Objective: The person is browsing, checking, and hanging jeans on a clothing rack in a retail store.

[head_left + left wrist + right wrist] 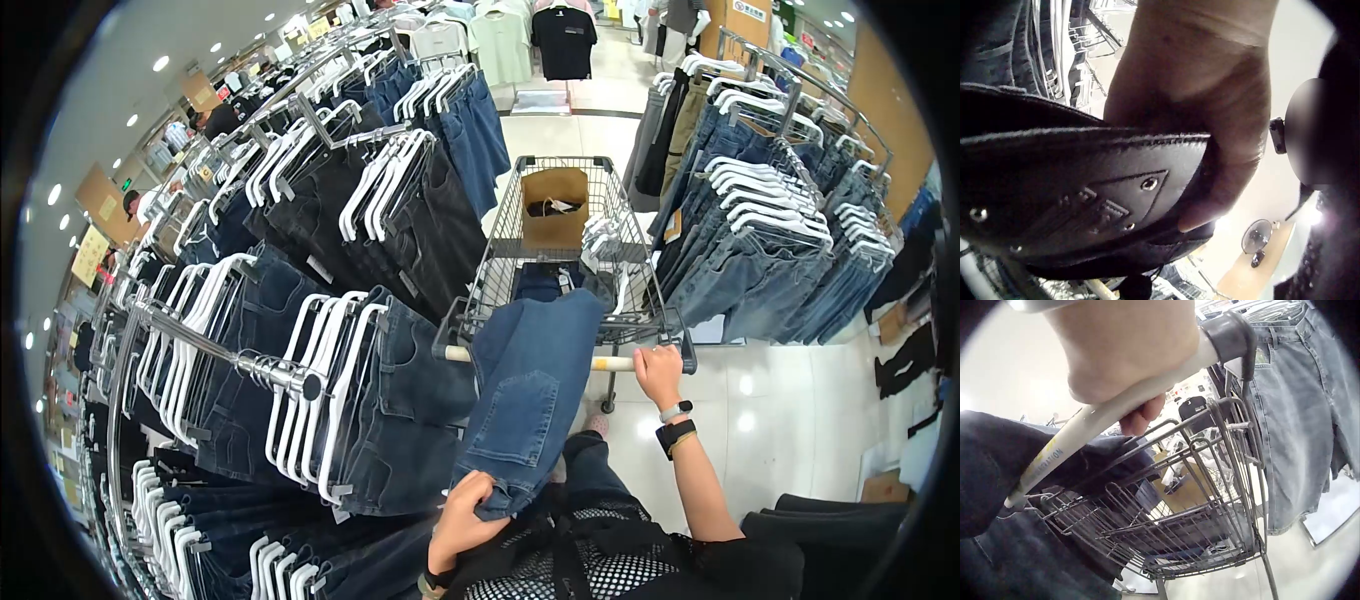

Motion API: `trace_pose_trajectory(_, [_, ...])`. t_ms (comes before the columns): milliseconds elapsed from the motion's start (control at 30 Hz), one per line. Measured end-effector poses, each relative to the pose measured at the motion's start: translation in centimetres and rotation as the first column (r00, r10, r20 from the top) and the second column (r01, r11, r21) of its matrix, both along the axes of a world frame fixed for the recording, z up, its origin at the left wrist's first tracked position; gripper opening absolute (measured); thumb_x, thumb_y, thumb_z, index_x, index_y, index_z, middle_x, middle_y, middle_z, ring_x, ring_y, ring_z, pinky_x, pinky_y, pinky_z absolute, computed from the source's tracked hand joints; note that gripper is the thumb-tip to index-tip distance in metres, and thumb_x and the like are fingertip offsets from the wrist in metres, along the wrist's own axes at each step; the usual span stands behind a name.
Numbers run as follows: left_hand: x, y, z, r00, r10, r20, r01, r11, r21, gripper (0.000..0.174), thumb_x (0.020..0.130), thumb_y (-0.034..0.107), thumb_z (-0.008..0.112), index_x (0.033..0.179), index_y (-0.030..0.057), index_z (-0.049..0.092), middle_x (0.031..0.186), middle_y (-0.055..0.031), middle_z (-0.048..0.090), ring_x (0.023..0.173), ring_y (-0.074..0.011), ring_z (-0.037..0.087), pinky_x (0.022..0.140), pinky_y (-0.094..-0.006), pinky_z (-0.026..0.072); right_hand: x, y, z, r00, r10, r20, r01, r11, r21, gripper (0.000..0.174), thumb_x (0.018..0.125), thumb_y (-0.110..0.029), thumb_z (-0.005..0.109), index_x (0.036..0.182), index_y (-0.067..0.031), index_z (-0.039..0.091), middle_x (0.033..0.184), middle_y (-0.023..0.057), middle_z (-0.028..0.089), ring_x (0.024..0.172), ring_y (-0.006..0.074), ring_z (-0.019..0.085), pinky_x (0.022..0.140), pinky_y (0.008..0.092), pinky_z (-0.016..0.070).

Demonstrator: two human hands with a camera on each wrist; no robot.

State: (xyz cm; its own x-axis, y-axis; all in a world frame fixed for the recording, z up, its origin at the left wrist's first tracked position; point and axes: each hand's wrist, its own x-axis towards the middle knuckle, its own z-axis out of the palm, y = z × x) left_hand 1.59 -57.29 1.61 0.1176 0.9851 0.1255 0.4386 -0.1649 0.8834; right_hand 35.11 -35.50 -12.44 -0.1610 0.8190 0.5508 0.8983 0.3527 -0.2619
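Note:
A pair of blue jeans point(535, 400) lies folded over the handlebar and near edge of a wire shopping cart point(493, 262). My left hand point(462, 525) grips the jeans at the waistband, low in the head view. The left wrist view shows the waistband's patch point(1104, 200) with metal rivets, and the left hand point(1204, 125) curled over its edge. On the right end of the cart's pale handlebar point(1085, 428), my right hand point(1129, 356) has its fingers wrapped round the bar. Inside the cart are a brown box point(540, 232), white hangers point(603, 243) and folded dark denim point(537, 281).
Racks of dark jeans point(410, 430) on white hangers crowd the left side, close to the cart. To the right hangs a rack of blue denim point(740, 270). A pale tiled floor point(560, 135) runs ahead between them toward a black T-shirt point(563, 42).

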Motion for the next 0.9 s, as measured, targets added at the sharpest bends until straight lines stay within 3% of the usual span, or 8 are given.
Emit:
trace_pose_trajectory(133, [0.1,-2.3,-0.6,1.000,-0.007,0.019,0.007,1.000,-0.007,0.043,0.053,0.002,0.076,0.070,0.0041,0.036,0.079,-0.0131,0.053,0.075,-0.0296,0.053,0.068,-0.0330,0.0425,-0.1,-2.9,-0.3,0.999,-0.009,0.037,0.009,1.000,-0.001,0.027,0.087,-0.021,0.058,0.063,-0.0086,0.060,0.054,0.0095,0.055,0.056,0.0294,0.055,0.062,0.0419,0.0403])
trace_pose_trajectory(200, [-0.8,-3.4,-0.8,1.000,0.005,-0.006,-0.004,0.999,0.052,0.043,0.055,0.002,0.076,0.069,0.0039,0.035,0.072,-0.0098,0.042,0.069,-0.0280,0.043,0.061,-0.0348,0.0352,-0.9,-4.6,-0.7,0.998,-0.047,0.028,0.047,0.999,0.018,0.028,0.087,-0.021,0.058,0.061,-0.0086,0.059,0.054,0.0094,0.054,0.055,0.0289,0.055,0.062,0.0417,0.0401])
trace_pose_trajectory(467, [-1.9,-9.7,-2.1,0.976,0.207,0.066,-0.204,0.978,-0.042,0.044,0.051,0.000,0.074,0.072,0.0048,0.036,0.076,-0.0087,0.048,0.072,-0.0243,0.047,0.064,-0.0296,0.0386,-2.4,-11.4,-1.1,0.996,-0.066,0.058,0.061,0.995,0.078,0.023,0.085,-0.020,0.058,0.065,-0.0080,0.058,0.056,0.0075,0.054,0.057,0.0270,0.054,0.063,0.0408,0.0400])
trace_pose_trajectory(567, [-2.4,-12.2,-3.5,0.961,0.243,0.134,-0.233,0.969,-0.086,0.042,0.056,-0.002,0.076,0.072,0.0055,0.037,0.080,-0.0068,0.054,0.074,-0.0151,0.050,0.066,-0.0267,0.0397,-2.1,-13.6,-0.8,0.997,-0.018,0.080,0.016,0.999,0.035,0.025,0.087,-0.023,0.058,0.067,-0.0086,0.058,0.062,0.0065,0.056,0.062,0.0261,0.055,0.065,0.0408,0.0402])
trace_pose_trajectory(633, [-2.6,-12.6,-3.2,0.934,0.274,0.231,-0.252,0.960,-0.118,0.039,0.062,-0.002,0.078,0.071,0.0069,0.041,0.078,-0.0034,0.056,0.074,-0.0100,0.050,0.066,-0.0258,0.0393,-1.9,-14.7,-0.7,0.993,0.029,0.111,-0.027,0.999,-0.022,0.027,0.089,-0.027,0.059,0.070,-0.0093,0.058,0.069,0.0056,0.058,0.067,0.0257,0.056,0.066,0.0406,0.0400])
trace_pose_trajectory(767, [-1.7,-16.0,-4.1,0.850,0.425,0.312,-0.426,0.902,-0.070,0.040,0.057,-0.003,0.074,0.072,0.0072,0.039,0.077,-0.0005,0.052,0.073,-0.0096,0.048,0.068,-0.0250,0.0412,-0.8,-18.5,-0.6,0.993,0.103,0.059,-0.099,0.992,-0.072,0.029,0.089,-0.033,0.060,0.074,-0.0091,0.059,0.070,0.0056,0.059,0.069,0.0261,0.056,0.068,0.0400,0.0391])
trace_pose_trajectory(800, [-0.6,-15.9,-3.0,0.774,0.494,0.396,-0.480,0.866,-0.140,0.042,0.058,-0.003,0.074,0.072,0.0093,0.036,0.075,0.0013,0.048,0.071,-0.0087,0.045,0.066,-0.0246,0.0395,-0.4,-19.2,-0.5,0.990,0.126,0.065,-0.121,0.990,-0.074,0.029,0.089,-0.033,0.060,0.074,-0.0091,0.059,0.070,0.0056,0.059,0.069,0.0261,0.056,0.068,0.0400,0.0391])
trace_pose_trajectory(900, [1.0,-17.2,-2.4,0.704,0.561,0.436,-0.526,0.824,-0.212,0.043,0.060,-0.002,0.074,0.073,0.0114,0.035,0.073,0.0029,0.045,0.070,-0.0068,0.042,0.065,-0.0223,0.0370,0.8,-22.5,0.9,0.974,0.224,-0.018,-0.223,0.955,-0.195,0.034,0.084,-0.044,0.066,0.083,-0.0100,0.065,0.074,0.0046,0.062,0.071,0.0243,0.057,0.071,0.0379,0.0383])
